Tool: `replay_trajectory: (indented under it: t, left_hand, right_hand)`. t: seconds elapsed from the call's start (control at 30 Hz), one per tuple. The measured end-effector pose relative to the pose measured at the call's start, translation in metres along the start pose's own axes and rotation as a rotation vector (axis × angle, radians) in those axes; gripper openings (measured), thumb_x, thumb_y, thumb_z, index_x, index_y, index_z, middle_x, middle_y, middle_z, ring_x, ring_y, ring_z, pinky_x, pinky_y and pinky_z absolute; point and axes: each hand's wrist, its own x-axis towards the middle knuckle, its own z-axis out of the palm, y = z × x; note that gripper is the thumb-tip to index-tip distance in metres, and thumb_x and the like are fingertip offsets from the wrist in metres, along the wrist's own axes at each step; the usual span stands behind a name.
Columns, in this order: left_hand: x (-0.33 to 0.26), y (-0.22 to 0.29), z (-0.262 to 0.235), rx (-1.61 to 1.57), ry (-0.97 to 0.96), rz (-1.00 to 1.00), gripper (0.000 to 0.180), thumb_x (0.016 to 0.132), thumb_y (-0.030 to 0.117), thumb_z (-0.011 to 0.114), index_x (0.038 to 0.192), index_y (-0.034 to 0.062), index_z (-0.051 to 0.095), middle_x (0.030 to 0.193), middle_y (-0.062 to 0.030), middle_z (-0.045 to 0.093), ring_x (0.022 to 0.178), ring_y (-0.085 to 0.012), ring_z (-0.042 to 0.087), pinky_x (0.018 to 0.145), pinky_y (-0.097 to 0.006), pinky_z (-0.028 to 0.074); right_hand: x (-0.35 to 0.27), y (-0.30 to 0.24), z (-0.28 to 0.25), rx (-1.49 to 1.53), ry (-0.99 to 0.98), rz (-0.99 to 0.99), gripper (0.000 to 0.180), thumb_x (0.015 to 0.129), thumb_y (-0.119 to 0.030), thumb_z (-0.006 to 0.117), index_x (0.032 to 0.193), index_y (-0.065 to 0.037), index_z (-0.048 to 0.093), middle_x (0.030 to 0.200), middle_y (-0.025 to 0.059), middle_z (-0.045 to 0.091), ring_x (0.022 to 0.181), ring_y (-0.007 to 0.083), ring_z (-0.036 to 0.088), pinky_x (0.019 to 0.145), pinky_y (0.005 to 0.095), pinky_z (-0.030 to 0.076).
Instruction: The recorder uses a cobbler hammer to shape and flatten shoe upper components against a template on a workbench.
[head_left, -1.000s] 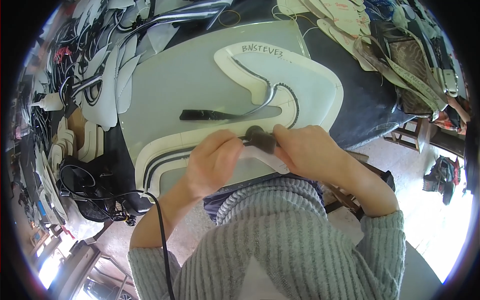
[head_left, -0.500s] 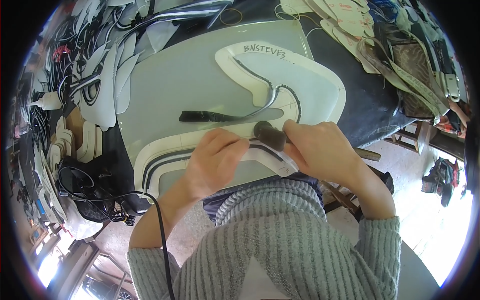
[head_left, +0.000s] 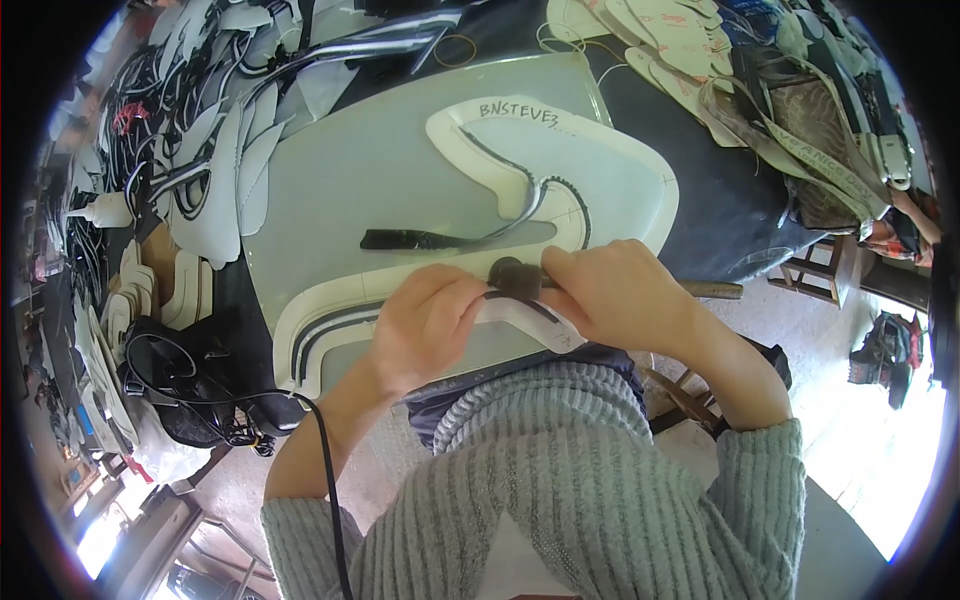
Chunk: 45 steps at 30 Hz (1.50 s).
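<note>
Grey cutting mat (head_left: 380, 170): one white shoe-upper piece (head_left: 610, 185), two hands — left hand (head_left: 425, 320), right hand (head_left: 615, 295).

Bright daylight, glare at lower corners, fisheye-bent edges, sharp centre.

Stacks of white cut-out pieces (head_left: 205, 190) were heaped left of the grey mat (head_left: 370, 170); a wooden stool (head_left: 820, 265) was seen at right, near woven straps (head_left: 790, 130).

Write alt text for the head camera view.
Two bare hands, left hand and right hand, press a small black tool onto a white shoe-upper piece on a grey cutting mat; more cut pieces lie piled at left.
</note>
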Motion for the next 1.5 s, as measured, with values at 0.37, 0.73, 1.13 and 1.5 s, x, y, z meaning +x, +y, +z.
replay_trajectory:
  t: [0.37,0.73,1.13,1.5]
  left_hand:
    - [-0.005,0.016,-0.038,0.263,-0.064,-0.333,0.061,0.074,0.018,0.080,0.126,0.0016,0.054,0.113,-0.0150,0.063,0.103,-0.0368,0.058,0.101,-0.053,0.040]
    - [-0.036,0.039,-0.030,0.546,0.306,-0.302,0.057,0.082,0.008,0.072,0.133,-0.0065,0.048,0.130,-0.0255,0.055,0.126,-0.0494,0.048,0.108,-0.054,0.036]
    - [0.050,0.078,-0.010,-0.807,0.934,-0.777,0.067,0.091,0.007,0.068,0.145,-0.0048,0.030,0.133,-0.0183,0.051,0.123,-0.0226,0.051,0.102,-0.033,0.041]
    - [0.022,-0.002,-0.070,-0.357,0.016,-0.568,0.059,0.087,0.007,0.071,0.140,0.0043,0.044,0.103,-0.0085,0.065,0.093,-0.0155,0.062,0.079,-0.028,0.049]
  right_hand:
    - [0.014,0.137,-0.016,0.042,0.851,0.196,0.032,0.094,-0.027,0.062,0.083,0.001,0.051,0.074,0.0220,0.060,0.074,0.0436,0.059,0.064,0.0480,0.046]
    - [-0.044,0.106,-0.036,1.143,0.360,0.046,0.040,0.081,-0.005,0.072,0.119,0.003,0.061,0.099,0.0016,0.064,0.088,0.0109,0.059,0.077,0.0250,0.047]
    - [-0.096,0.012,0.037,1.511,0.822,0.056,0.030,0.084,-0.012,0.077,0.105,-0.002,0.059,0.076,-0.0004,0.061,0.052,0.0041,0.045,0.042,0.0202,0.030]
    - [-0.118,0.048,0.040,1.275,1.025,0.165,0.018,0.095,-0.011,0.064,0.100,-0.006,0.048,0.078,0.0108,0.064,0.055,0.0105,0.059,0.037,0.0168,0.029]
